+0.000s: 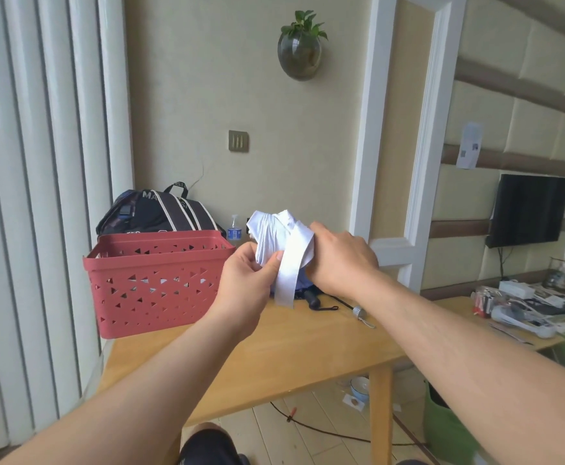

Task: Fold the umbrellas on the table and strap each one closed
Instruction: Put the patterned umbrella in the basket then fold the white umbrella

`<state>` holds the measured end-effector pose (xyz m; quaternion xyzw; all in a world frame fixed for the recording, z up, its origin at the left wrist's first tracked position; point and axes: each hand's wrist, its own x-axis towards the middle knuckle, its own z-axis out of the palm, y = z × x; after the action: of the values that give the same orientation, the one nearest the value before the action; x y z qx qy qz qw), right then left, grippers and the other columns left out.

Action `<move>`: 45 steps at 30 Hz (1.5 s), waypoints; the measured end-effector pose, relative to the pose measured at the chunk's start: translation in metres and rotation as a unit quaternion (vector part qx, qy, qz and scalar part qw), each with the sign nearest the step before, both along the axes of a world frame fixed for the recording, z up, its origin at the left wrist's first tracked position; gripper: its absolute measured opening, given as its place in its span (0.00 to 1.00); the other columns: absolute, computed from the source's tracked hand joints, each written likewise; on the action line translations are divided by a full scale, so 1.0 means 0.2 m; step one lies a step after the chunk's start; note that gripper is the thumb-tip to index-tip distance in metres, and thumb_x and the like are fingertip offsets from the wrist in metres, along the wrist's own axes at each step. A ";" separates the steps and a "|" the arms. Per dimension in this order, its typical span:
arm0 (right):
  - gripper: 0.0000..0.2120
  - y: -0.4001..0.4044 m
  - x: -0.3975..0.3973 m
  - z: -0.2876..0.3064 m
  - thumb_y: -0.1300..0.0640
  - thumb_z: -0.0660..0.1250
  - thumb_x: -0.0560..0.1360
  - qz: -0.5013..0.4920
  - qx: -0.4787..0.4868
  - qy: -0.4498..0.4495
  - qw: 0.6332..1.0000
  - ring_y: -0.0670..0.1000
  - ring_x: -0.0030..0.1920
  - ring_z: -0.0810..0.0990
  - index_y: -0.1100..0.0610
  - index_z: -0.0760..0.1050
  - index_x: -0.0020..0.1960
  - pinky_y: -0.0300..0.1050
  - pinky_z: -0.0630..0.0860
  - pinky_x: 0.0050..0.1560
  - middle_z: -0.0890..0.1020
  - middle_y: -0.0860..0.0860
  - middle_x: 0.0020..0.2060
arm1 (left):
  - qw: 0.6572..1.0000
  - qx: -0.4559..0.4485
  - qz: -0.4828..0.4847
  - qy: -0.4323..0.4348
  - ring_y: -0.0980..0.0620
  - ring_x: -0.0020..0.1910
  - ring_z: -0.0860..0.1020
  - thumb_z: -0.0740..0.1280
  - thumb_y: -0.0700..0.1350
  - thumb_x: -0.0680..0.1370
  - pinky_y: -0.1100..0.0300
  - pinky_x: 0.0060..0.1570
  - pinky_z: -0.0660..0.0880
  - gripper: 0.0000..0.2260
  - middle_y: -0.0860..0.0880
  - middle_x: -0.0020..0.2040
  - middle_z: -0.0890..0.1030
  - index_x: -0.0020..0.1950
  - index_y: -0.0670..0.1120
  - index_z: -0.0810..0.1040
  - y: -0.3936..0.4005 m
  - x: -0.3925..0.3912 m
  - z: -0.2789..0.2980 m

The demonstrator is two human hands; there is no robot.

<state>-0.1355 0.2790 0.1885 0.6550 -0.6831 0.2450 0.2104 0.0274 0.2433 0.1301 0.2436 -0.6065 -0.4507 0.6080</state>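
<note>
A folded white umbrella (pixel 272 234) is held up above the wooden table (pixel 294 347), bunched end up. My right hand (pixel 340 258) grips its body from the right side. My left hand (pixel 246 280) pinches the canopy fabric at the lower left, thumb beside the white closing strap (pixel 289 273), which hangs loose down the front. Behind and below, a dark umbrella (pixel 314 297) with a black handle and wrist cord lies on the table, mostly hidden by my hands. A silver handle end (pixel 359 312) lies next to it.
A red perforated basket (pixel 153 280) stands at the table's left edge, with a dark backpack (pixel 160 213) and a small water bottle (pixel 234 228) behind it. A second table with clutter (pixel 522 310) is at right. Cables and a bowl (pixel 360 387) lie on the floor.
</note>
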 end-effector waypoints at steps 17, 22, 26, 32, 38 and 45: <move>0.15 -0.02 -0.11 0.02 0.62 0.63 0.76 -0.055 -0.105 0.140 0.983 0.60 0.36 0.72 0.49 0.60 0.55 0.44 0.55 0.27 0.73 0.48 0.40 | 0.994 -0.022 -0.068 -0.085 0.61 0.30 0.79 0.73 0.40 0.80 0.69 0.34 0.74 0.04 0.52 0.40 0.86 0.53 0.41 0.84 0.01 0.08 0.09; 0.17 -0.02 -0.17 0.00 0.63 0.66 0.74 -0.083 -0.111 0.173 0.975 0.59 0.34 0.72 0.50 0.61 0.56 0.44 0.55 0.27 0.72 0.48 0.39 | 0.996 0.013 -0.078 -0.049 0.51 0.43 0.82 0.72 0.47 0.81 0.48 0.58 0.77 0.06 0.51 0.42 0.84 0.50 0.46 0.81 -0.04 0.16 0.16; 0.18 -0.03 -0.16 -0.02 0.63 0.67 0.74 -0.092 -0.109 0.178 0.974 0.58 0.33 0.71 0.51 0.61 0.55 0.43 0.54 0.26 0.71 0.48 0.38 | 0.998 -0.010 -0.051 -0.021 0.44 0.42 0.83 0.67 0.44 0.84 0.53 0.43 0.79 0.08 0.42 0.44 0.85 0.48 0.42 0.79 -0.03 0.11 0.13; 0.16 -0.05 -0.12 -0.02 0.62 0.64 0.75 -0.077 -0.103 0.145 0.981 0.60 0.34 0.72 0.50 0.60 0.56 0.44 0.56 0.26 0.73 0.48 0.38 | 0.998 0.034 -0.032 0.038 0.50 0.32 0.75 0.66 0.35 0.83 0.59 0.32 0.72 0.13 0.45 0.35 0.80 0.40 0.46 0.74 0.02 0.01 0.00; 0.14 -0.05 -0.06 -0.02 0.63 0.62 0.75 -0.070 -0.102 0.133 0.983 0.60 0.35 0.72 0.51 0.62 0.56 0.44 0.58 0.27 0.75 0.49 0.39 | 0.999 0.030 -0.022 0.020 0.48 0.36 0.75 0.68 0.30 0.77 0.55 0.37 0.72 0.06 0.43 0.39 0.80 0.45 0.37 0.73 0.02 0.01 0.03; 0.20 -0.05 -0.10 -0.06 0.63 0.66 0.73 -0.071 -0.101 0.154 0.980 0.59 0.34 0.72 0.49 0.57 0.52 0.44 0.55 0.27 0.71 0.47 0.37 | 0.996 0.048 -0.047 -0.058 0.54 0.26 0.75 0.67 0.31 0.80 0.66 0.26 0.70 0.08 0.47 0.33 0.80 0.44 0.41 0.74 0.02 0.10 0.04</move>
<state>-0.1562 0.2699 0.1757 0.6099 -0.6591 0.1940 0.3951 0.0484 0.2475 0.1375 0.2697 -0.6294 -0.4923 0.5373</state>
